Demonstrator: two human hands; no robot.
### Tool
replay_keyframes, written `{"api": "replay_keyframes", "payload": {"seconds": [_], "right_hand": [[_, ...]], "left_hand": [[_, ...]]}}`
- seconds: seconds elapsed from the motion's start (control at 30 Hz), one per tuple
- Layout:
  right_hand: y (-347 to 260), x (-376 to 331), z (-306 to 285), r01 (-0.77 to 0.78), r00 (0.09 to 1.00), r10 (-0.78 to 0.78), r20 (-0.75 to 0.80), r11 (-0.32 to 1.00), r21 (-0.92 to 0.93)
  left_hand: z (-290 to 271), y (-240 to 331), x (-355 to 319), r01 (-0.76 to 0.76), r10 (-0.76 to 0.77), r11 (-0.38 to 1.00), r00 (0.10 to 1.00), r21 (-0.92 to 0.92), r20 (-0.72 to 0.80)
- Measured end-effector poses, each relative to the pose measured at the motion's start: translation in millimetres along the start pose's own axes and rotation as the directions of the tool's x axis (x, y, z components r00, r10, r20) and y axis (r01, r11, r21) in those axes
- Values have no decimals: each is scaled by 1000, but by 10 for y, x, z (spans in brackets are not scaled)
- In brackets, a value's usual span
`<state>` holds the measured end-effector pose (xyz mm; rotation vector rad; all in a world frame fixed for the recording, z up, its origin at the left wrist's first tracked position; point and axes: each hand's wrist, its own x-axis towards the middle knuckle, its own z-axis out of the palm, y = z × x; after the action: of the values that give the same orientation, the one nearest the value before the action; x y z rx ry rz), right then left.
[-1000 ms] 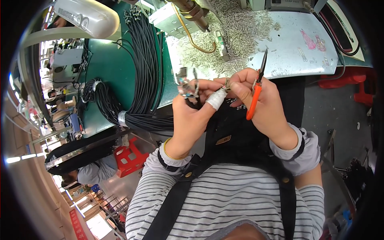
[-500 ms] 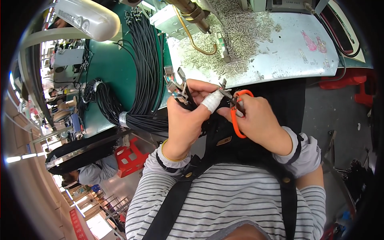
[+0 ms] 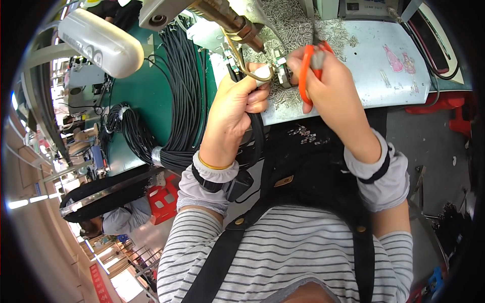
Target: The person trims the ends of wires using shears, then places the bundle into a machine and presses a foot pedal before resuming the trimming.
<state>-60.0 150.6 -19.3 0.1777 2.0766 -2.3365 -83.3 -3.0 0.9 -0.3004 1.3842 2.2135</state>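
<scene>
- The left hand (image 3: 237, 103) was curled tight around a black cable (image 3: 256, 132), and the cable hung down from the fist past the table edge.
- The tip of its finger had white tape (image 3: 262, 73) on it and pressed on a small metal connector (image 3: 281, 76) at the cable's end.
- The right hand (image 3: 331, 86) was closed around orange-handled scissors (image 3: 305, 73), with the fingers through the loops.
- The scissors were right beside the connector, but the blades were too hidden to tell if they touched it.
- Both hands were up over the near edge of the pale grey table (image 3: 374, 65).
- A heap of tiny metal pieces (image 3: 288, 25) lay on the table just behind the hands.
- A big bundle of black cables (image 3: 184, 86) lay on the green mat (image 3: 139, 96) to the left.
- A brass-coloured nozzle (image 3: 230, 20) hung just above the left hand.
</scene>
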Motion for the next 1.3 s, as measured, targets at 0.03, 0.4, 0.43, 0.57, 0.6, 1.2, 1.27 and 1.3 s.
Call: {"api": "replay_keyframes", "payload": {"seconds": [0.03, 0.4, 0.43, 0.57, 0.6, 1.2, 1.27, 1.3], "right_hand": [[-4, 57, -8, -3, 1000, 3, 2, 1000, 2], [13, 198, -2, -103, 985, 106, 138, 994, -25], [13, 199, -4, -106, 985, 108, 137, 994, -25], [2, 194, -10, -75, 986, 71, 148, 997, 18], [4, 190, -6, -76, 986, 69, 148, 996, 37], [-126, -146, -43, -163, 969, 114, 219, 962, 219], [-146, -191, -55, -181, 964, 129, 233, 959, 217], [-152, -210, -61, -200, 958, 144, 248, 956, 216]], "left_hand": [[-8, 19, 10, 13, -14, 1000, 1000, 28, 9], [-88, 94, 85, 23, -27, 994, 999, 107, 36], [-93, 86, 84, 11, -15, 995, 999, 101, 41], [-99, 81, 76, 8, -11, 995, 1000, 98, 29], [-97, 83, 73, 10, -12, 995, 1000, 100, 21], [71, -38, -350, 9, -8, 1000, 1000, -22, 30], [144, -81, -439, -23, 27, 997, 997, 67, -67], [125, -107, -471, -23, 28, 998, 997, 66, -66]]}}
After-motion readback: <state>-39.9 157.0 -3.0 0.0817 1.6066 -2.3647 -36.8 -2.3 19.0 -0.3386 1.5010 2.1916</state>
